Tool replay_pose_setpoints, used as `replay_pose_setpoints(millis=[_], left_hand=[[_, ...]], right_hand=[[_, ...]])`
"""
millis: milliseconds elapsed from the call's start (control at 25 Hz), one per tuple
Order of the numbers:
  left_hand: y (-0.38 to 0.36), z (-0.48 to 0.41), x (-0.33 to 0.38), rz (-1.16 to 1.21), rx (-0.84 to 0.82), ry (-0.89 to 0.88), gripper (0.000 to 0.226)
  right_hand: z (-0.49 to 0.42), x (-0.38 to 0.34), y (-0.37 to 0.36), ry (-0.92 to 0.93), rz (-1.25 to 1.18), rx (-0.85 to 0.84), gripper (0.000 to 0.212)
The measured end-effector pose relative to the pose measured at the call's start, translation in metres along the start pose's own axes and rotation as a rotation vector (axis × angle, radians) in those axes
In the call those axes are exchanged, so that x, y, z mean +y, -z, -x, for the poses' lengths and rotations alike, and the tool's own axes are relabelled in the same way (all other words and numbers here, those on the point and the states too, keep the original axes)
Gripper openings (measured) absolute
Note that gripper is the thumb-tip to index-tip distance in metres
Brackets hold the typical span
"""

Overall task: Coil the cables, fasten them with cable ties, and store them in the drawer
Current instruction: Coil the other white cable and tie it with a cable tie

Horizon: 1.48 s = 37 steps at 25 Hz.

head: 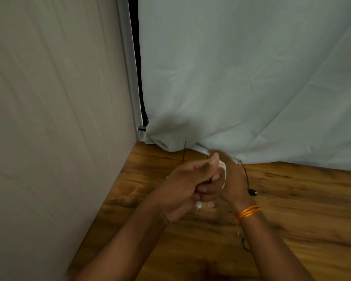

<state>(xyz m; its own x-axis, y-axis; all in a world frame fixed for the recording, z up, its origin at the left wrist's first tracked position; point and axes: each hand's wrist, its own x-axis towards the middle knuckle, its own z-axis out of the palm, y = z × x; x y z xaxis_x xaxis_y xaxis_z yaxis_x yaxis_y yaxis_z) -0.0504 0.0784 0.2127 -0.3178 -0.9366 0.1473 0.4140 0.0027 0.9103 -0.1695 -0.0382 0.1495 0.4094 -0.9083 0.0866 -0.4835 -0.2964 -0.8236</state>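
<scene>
Both hands meet above the wooden table (292, 209). My left hand (182, 185) and my right hand (229, 183) are closed together around a coiled white cable (223, 171); its white plug (199, 205) pokes out below the fingers. A thin black cable tie (184, 152) sticks up behind my left hand. A second black strand (246, 175) curves down beside my right hand to a small black end (252, 192). Most of the coil is hidden by the fingers. No drawer is in view.
A beige wall panel (59, 118) borders the table on the left. A pale blue-grey cloth (251, 78) hangs at the back and rests on the table's far edge. Orange threads (247, 211) circle my right wrist. A small black piece (244, 243) lies by my right forearm.
</scene>
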Motion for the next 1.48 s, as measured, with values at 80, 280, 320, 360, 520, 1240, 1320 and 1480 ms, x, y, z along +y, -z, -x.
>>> replay_pose_setpoints(millis=[80, 280, 320, 360, 520, 1240, 1320, 1480], left_hand=[[0.003, -0.004, 0.002, 0.075, 0.027, -0.127, 0.031], [0.032, -0.012, 0.021, 0.081, 0.368, -0.364, 0.025], [0.039, -0.014, 0.022, 0.067, 0.411, -0.387, 0.023], [0.045, -0.015, 0.021, 0.031, 0.448, -0.397, 0.023], [0.061, -0.022, 0.001, -0.415, 0.672, -0.285, 0.031], [0.03, -0.003, -0.038, -0.793, 0.199, 0.013, 0.041], [0.024, -0.001, -0.04, -0.663, 0.117, 0.036, 0.045], [0.016, 0.002, -0.045, -0.446, 0.157, 0.021, 0.06]], right_hand=[[0.012, 0.002, -0.019, 0.046, 0.118, -0.099, 0.025], [0.037, 0.002, -0.044, 0.255, 0.318, -0.053, 0.03], [0.041, 0.001, -0.045, 0.249, 0.322, -0.056, 0.035], [0.044, -0.001, -0.046, 0.234, 0.34, -0.073, 0.038], [0.054, -0.005, -0.047, 0.299, 0.423, -0.15, 0.042], [0.034, -0.035, 0.015, 0.586, 0.15, 0.176, 0.016], [0.03, -0.037, 0.019, 0.561, 0.064, 0.146, 0.017], [0.029, -0.044, 0.025, 0.308, -0.264, 0.019, 0.032]])
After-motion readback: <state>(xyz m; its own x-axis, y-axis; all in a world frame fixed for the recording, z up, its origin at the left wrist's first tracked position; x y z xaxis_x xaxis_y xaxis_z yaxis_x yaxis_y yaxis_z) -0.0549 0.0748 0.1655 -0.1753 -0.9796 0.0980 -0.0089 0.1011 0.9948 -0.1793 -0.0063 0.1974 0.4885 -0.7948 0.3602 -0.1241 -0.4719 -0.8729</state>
